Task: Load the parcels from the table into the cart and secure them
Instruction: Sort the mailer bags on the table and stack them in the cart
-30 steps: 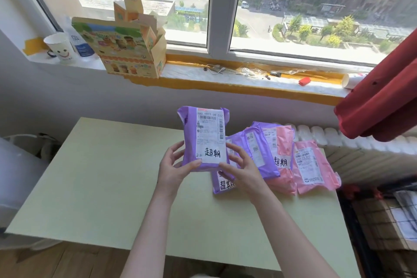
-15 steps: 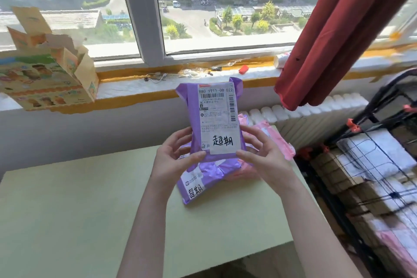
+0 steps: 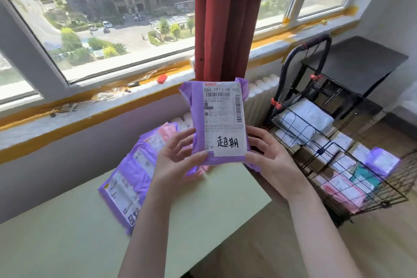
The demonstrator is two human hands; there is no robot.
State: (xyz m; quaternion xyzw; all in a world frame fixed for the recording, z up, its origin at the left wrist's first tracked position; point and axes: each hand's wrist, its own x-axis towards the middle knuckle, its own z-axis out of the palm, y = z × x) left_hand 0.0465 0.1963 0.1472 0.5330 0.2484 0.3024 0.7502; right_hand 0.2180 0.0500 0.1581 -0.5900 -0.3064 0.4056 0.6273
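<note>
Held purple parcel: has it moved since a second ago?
Yes. The held purple parcel has shifted right, from left of the parcel pile on the table toward the cart.

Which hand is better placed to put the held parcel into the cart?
Right: the right hand grips the parcel on the side nearest the cart; the left hand holds the far edge.

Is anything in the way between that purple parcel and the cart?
Nothing visible. The left hand and right hand hold the purple parcel above the table. Only open air lies between it and the wire cart on the right, though it must clear the cart's near wall.
</note>
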